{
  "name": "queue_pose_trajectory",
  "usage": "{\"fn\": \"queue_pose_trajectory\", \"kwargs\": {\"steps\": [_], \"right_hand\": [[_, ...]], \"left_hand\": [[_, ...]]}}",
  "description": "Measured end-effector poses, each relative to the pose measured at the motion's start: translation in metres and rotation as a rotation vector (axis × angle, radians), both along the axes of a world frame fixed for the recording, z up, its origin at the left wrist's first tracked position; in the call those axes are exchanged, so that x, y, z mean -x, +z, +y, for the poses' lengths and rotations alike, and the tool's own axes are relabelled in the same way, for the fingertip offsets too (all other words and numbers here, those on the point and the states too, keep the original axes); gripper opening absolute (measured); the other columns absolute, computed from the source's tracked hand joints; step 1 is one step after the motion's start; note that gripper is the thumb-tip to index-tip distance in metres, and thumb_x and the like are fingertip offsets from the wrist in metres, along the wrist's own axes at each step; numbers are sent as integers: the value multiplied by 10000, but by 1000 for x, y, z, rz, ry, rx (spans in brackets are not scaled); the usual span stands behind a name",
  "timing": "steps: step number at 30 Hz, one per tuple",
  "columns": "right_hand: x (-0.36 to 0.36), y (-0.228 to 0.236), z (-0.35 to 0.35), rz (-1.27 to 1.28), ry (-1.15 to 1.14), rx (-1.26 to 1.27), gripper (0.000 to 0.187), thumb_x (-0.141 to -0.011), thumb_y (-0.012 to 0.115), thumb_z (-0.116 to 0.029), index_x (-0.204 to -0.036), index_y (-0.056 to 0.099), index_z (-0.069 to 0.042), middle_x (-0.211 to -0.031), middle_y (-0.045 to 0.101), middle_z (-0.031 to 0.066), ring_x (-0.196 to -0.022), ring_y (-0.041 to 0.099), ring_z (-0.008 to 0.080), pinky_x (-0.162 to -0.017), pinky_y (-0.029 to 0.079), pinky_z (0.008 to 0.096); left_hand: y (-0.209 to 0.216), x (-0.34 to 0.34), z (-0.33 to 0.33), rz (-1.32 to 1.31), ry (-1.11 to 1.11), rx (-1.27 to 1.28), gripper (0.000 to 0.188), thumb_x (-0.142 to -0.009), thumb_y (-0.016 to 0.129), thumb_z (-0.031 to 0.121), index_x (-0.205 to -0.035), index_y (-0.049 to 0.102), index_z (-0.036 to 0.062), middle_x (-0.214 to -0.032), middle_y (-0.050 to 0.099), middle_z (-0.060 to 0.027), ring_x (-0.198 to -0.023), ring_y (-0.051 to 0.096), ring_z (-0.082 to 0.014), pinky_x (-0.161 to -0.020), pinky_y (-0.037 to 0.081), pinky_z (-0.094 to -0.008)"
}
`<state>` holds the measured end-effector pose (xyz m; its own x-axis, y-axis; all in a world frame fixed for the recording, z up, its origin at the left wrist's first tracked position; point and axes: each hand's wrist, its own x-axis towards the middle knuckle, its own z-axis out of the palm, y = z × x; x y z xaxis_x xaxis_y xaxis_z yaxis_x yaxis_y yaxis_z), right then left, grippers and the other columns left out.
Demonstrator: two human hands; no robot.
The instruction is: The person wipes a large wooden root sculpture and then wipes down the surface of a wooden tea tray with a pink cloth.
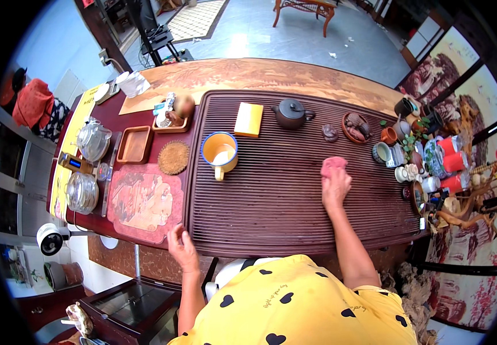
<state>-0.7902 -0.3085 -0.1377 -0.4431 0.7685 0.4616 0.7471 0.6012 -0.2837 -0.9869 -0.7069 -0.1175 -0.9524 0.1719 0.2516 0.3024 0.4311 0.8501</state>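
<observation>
My right hand (336, 187) presses a pink cloth (334, 165) onto the slatted dark brown tea tray (283, 201), right of its middle. The fingers are closed over the cloth. My left hand (183, 247) hovers by the tray's near left corner, fingers loosely apart, with nothing in it. On the tray's left part stands a yellow enamel mug (219, 155) with a blue rim and something white inside. Beyond it lie a yellow box (249, 119) and a dark teapot (293, 114). A small dark figurine (329, 133) sits beside a round brown bowl (356, 127) holding dark lumps.
Left of the tray are a wooden square dish (134, 145), a round woven mat (173, 157), a red patterned mat (146, 198) and two glass kettles (93, 140). Cups, plants and red-lidded jars (454, 164) crowd the right edge. A white fan (52, 238) stands at the left.
</observation>
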Motion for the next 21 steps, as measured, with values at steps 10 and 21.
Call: {"fn": "queue_pose_trajectory", "kwargs": {"steps": [10,21], "right_hand": [[138,48,-177,136,843,633,489,-821,693,-285,-1250,563,-89,-1266,486,166,-1174,443,362,-939,396,490],[202,30,-135,362,536,1642,289,-927,671,-245,-1075,666,4,-809,636,18,-685,543,69,-576,451,251]], "left_hand": [[15,-23,66,-7,-505,10,754,-891,639,453,-1469,381,43,-1470,351,-243,-1358,344,-409,-1136,265,-487],[-8,-27,106,169,-506,563,850,-747,774,322,-1442,374,42,-1523,221,-297,-1423,175,-503,-1130,153,-633]]}}
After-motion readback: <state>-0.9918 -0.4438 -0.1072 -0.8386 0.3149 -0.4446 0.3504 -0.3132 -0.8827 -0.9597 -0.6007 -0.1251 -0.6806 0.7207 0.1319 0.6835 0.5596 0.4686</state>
